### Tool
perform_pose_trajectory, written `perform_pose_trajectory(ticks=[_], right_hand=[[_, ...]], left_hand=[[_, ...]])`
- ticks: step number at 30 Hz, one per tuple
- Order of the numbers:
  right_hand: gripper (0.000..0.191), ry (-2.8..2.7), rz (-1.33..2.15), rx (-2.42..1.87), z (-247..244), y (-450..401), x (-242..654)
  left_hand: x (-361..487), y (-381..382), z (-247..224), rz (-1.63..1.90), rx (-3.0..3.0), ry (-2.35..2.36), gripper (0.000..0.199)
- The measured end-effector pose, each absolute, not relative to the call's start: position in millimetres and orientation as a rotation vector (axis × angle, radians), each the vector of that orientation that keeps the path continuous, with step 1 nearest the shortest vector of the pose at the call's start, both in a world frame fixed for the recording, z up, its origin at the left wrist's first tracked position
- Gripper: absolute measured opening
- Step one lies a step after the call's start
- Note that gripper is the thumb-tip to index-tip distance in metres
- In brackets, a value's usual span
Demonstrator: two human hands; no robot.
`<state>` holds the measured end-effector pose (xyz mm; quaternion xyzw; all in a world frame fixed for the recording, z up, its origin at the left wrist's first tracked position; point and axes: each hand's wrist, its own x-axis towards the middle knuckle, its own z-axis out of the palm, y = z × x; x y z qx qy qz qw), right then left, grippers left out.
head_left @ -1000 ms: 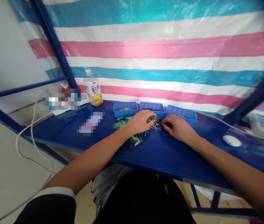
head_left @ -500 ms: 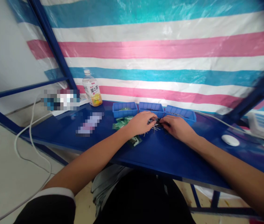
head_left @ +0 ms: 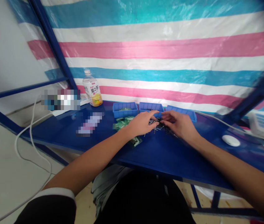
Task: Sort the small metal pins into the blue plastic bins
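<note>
A loose pile of thin, silvery, nail-like metal pieces point(head_left: 155, 128) lies on the blue table between my hands, with some dark small pieces at its right side. My left hand point(head_left: 141, 123) rests at the pile's left edge, thumb and forefinger parted over the metal pieces. On the right side, my right hand point(head_left: 180, 124) hovers with its fingers spread apart; no held thing shows in it. Green small packets point(head_left: 122, 123) lie left of my left hand, and another packet point(head_left: 135, 141) shows below its wrist.
Three blue bins stand in a row behind the pile: a left bin point(head_left: 125, 113), a middle bin point(head_left: 151, 106) and a right bin point(head_left: 191, 116), partly behind my hand. A drink bottle point(head_left: 93, 90) stands back left. A white oval object point(head_left: 231, 140) and a cable point(head_left: 218, 120) are at right.
The fingers of my right hand have spread and lifted slightly away from the pile. My left hand has stayed nearly in place, its thumb and forefinger a little farther apart.
</note>
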<state>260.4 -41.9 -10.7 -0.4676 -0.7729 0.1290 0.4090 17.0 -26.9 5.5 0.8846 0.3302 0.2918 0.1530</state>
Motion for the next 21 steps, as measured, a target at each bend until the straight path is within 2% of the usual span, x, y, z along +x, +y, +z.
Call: perform_pose_trajectory(ticks=[3, 6, 12, 18, 21], right_hand=[[0.039, -1.742, 0.511, -1.139, -12, -44, 254], [0.047, -1.619, 0.578, -1.069, -12, -47, 249], [0.054, -1.578, 0.581, -1.022, -2, -56, 241], [0.051, -1.551, 0.571, -1.027, -3, -54, 242], [0.046, -1.579, 0.576, -1.02, -8, -52, 244]], left_hand=[[19, -32, 9, 0.797, 2.395, 0.964, 0.081], [21, -32, 9, 0.78, 2.321, 0.948, 0.091], [22, -28, 7, 0.878, 2.265, 0.862, 0.079], [21, -33, 13, 0.933, 2.16, 0.818, 0.075], [21, -33, 16, 0.964, 2.145, 0.848, 0.066]])
